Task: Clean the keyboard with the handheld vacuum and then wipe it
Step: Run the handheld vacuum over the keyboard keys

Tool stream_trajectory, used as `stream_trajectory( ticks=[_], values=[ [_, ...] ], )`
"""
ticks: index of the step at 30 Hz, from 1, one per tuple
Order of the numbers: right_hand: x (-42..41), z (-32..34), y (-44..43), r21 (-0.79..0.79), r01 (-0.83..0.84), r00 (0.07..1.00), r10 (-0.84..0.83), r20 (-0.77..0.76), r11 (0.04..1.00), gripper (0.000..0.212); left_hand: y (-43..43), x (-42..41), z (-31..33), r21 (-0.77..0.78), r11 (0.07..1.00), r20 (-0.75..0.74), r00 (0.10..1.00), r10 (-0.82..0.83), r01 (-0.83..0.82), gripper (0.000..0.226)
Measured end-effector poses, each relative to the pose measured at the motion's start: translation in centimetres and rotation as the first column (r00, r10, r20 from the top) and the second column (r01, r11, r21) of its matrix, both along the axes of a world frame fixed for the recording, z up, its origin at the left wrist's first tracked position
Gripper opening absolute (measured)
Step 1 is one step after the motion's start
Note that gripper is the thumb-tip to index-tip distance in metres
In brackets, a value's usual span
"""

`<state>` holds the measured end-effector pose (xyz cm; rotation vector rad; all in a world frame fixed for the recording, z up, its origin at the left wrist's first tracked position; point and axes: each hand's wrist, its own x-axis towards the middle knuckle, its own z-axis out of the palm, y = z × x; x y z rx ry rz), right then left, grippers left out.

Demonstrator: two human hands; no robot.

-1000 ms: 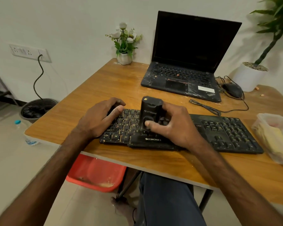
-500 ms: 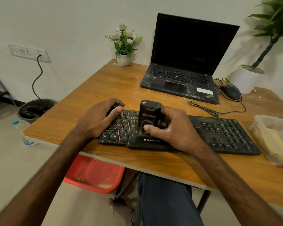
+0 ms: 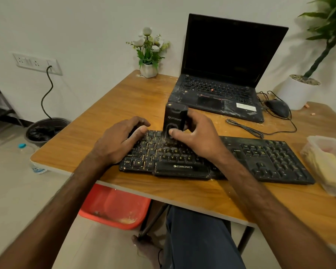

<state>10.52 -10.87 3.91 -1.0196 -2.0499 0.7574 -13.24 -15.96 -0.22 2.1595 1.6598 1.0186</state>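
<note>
A black Zebronics keyboard (image 3: 270, 162) lies near the front edge of the wooden table (image 3: 109, 113). My right hand (image 3: 196, 136) grips a small black handheld vacuum (image 3: 175, 117), held upright with its lower end on the keyboard's upper rows, thumb on its front button. My left hand (image 3: 118, 140) rests on the keyboard's left end, fingers curled over its far edge and thumb along the top keys. Pale dust specks show on the keys.
A dusty open laptop (image 3: 221, 90) stands behind the keyboard, with a mouse (image 3: 277, 107) and loose cable (image 3: 244, 129) to its right. A flower pot (image 3: 148, 69) sits at the back, a plastic bag with yellow cloth (image 3: 326, 164) at the right. A red tub (image 3: 114, 206) is under the table.
My right hand has moved the vacuum away from me, from the keyboard's lower rows up to its top rows. My left hand has stayed on the left end.
</note>
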Motion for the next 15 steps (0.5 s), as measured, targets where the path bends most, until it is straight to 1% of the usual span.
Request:
stream_trajectory(
  ticks=[2, 3, 5, 8, 9, 12, 14, 15],
  values=[
    [0.2, 0.1, 1.0, -0.071, 0.073, 0.995, -0.078, -0.064, 0.995, 0.047, 0.0, -0.1, 0.0, -0.005, 1.000, 0.003, 1.000, 0.007, -0.007, 0.072],
    [0.3, 0.1, 1.3, -0.110, 0.078, 0.991, -0.089, -0.099, 0.991, 0.047, 0.1, -0.1, -0.1, -0.009, 1.000, 0.004, 1.000, 0.011, -0.011, 0.072],
    [0.6, -0.1, 1.1, -0.140, 0.025, 0.994, -0.040, -0.101, 0.990, 0.049, 0.2, -0.2, -0.2, -0.013, 1.000, -0.004, 1.000, 0.014, -0.014, 0.070],
    [0.6, 0.0, -0.1, -0.097, -0.106, 0.994, 0.106, 0.001, 0.990, 0.052, 0.4, -0.2, -0.3, -0.013, 1.000, -0.022, 1.000, 0.011, -0.012, 0.067],
    [0.6, 0.2, -0.2, -0.065, -0.117, 0.992, 0.119, 0.030, 0.991, 0.053, 0.4, -0.2, -0.3, -0.013, 1.000, -0.025, 1.000, 0.012, -0.012, 0.066],
    [0.4, 0.9, 1.0, 0.039, -0.030, 0.998, 0.029, 0.049, 0.999, 0.056, 0.3, 0.0, -0.2, -0.012, 1.000, -0.022, 1.000, 0.014, -0.015, 0.067],
    [0.1, 1.1, 1.4, 0.027, 0.019, 0.999, -0.020, 0.036, 0.999, 0.055, 0.2, 0.0, 0.0, -0.014, 1.000, -0.001, 1.000, 0.015, -0.015, 0.069],
    [0.1, 0.9, 1.2, 0.020, 0.016, 0.999, -0.017, 0.043, 1.000, 0.055, 0.1, 0.0, 0.0, -0.016, 1.000, 0.007, 1.000, 0.012, -0.012, 0.070]
  ],
)
